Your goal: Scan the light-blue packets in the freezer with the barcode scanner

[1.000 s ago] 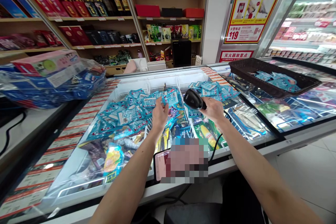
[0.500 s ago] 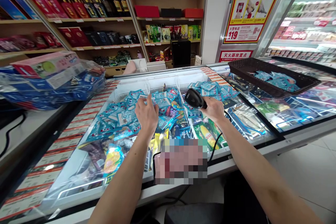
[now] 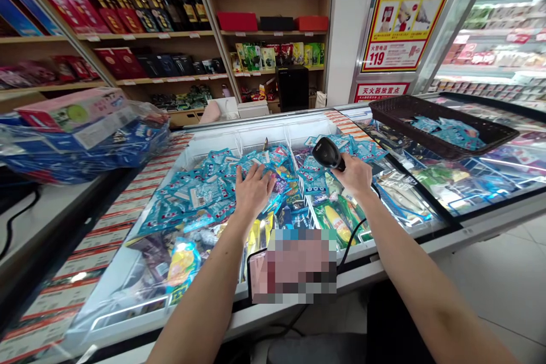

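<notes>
My right hand point(image 3: 356, 175) is wrapped around the handle of a black barcode scanner point(image 3: 327, 153), whose head points left over the chest freezer point(image 3: 256, 131). From its grip a black cable hangs down toward the freezer's front edge. My left hand point(image 3: 253, 189) is open, palm down with fingers spread, over a spread of blue packets point(image 3: 207, 190). Whether its fingertips touch the packets or the glass I cannot tell. More blue packets point(image 3: 315, 179) lie beneath the scanner. A phone-like device with a blurred screen point(image 3: 294, 267) rests on the front edge between my arms.
A dark brown basket point(image 3: 409, 125) holding several blue packets stands at the right on the freezer top. At the left lies a plastic-wrapped bundle point(image 3: 85, 142) with a pink box point(image 3: 74, 108) on it. Shelves with boxes and bottles point(image 3: 179, 5) line the back wall.
My left hand has moved right and flattened, its fingers now spread over the packets. My right hand with the barcode scanner has shifted slightly right.
</notes>
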The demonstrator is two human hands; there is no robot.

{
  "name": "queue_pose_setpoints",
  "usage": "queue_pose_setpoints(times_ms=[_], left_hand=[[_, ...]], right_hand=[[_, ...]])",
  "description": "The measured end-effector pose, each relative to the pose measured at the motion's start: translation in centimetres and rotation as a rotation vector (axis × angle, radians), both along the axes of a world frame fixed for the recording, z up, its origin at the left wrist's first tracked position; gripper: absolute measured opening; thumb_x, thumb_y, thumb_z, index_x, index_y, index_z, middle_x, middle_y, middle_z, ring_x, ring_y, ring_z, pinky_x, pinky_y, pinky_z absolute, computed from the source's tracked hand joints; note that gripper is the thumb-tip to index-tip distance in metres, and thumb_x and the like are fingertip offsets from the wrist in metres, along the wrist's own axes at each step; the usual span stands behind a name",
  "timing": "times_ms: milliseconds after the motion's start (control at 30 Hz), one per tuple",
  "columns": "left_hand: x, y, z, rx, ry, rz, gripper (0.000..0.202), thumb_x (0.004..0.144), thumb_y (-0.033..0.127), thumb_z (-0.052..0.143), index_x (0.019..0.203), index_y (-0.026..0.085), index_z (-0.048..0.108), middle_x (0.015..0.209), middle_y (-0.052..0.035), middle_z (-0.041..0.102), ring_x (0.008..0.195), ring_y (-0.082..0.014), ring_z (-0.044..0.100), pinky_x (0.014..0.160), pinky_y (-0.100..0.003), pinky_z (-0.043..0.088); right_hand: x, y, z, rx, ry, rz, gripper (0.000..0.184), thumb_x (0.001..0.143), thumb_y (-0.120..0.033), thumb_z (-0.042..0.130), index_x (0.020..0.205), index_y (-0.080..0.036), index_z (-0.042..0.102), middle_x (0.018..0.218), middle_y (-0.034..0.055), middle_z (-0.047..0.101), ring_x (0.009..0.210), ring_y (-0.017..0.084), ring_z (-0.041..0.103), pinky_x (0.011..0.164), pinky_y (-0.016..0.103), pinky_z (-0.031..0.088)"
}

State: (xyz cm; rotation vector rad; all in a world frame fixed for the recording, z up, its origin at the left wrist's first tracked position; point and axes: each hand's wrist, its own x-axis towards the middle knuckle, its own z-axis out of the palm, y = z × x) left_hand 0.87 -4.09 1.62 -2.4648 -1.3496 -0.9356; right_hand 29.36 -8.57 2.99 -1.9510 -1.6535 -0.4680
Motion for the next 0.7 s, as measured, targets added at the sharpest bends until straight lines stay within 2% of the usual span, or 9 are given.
queue_pose_setpoints(times_ms=[200,333,467,600,700], left_hand=[[0.2,-0.2,0.7,0.033,-0.041,0.046,0.035,0.083,0.036,0.044,0.113,0.023,0.058,0.130,-0.0089,0.049,0.131,-0.0290,0.028,0.105,-0.058,-0.009],[0.9,-0.3,1.1,-0.048,-0.081,-0.114,0.037,0.084,0.032,0.044,0.119,0.026,0.053,0.131,-0.0070,0.049,0.131,-0.0268,0.029,0.107,-0.058,-0.003],[1.9,-0.1,1.0,-0.164,-0.006,-0.323,0.041,0.088,0.034,0.037,0.128,0.027,0.045,0.132,-0.0044,0.048,0.129,-0.0207,0.033,0.110,-0.050,0.009],[2.3,0.0,0.9,-0.205,0.184,-0.335,0.046,0.092,0.036,0.025,0.136,0.026,0.032,0.141,-0.0005,0.036,0.132,-0.0152,0.027,0.112,-0.042,0.011],[2.2,0.0,0.9,-0.183,0.221,-0.325,0.046,0.093,0.036,0.022,0.137,0.027,0.031,0.141,0.0010,0.036,0.131,-0.0145,0.029,0.112,-0.041,0.012]], right_hand=[[0.0,0.5,0.1,-0.025,0.010,-0.020,0.032,0.076,-0.043,0.055,0.096,-0.019,0.057,0.082,0.0091,0.065,0.077,0.023,0.059,0.061,0.028,0.036],[0.0,0.7,0.4,-0.044,0.025,-0.060,0.032,0.077,-0.044,0.054,0.096,-0.019,0.057,0.082,0.0093,0.065,0.078,0.023,0.059,0.061,0.029,0.036],[-0.2,0.5,0.8,-0.070,0.037,-0.057,0.031,0.077,-0.044,0.054,0.096,-0.020,0.057,0.082,0.0082,0.065,0.081,0.023,0.060,0.063,0.029,0.037],[-0.5,0.2,1.3,-0.135,0.057,-0.067,0.035,0.079,-0.045,0.051,0.101,-0.019,0.056,0.087,0.0095,0.065,0.086,0.024,0.059,0.067,0.029,0.039],[-0.4,0.1,1.6,-0.181,0.067,-0.072,0.034,0.080,-0.044,0.050,0.102,-0.019,0.056,0.090,0.0091,0.065,0.087,0.024,0.059,0.069,0.030,0.040]])
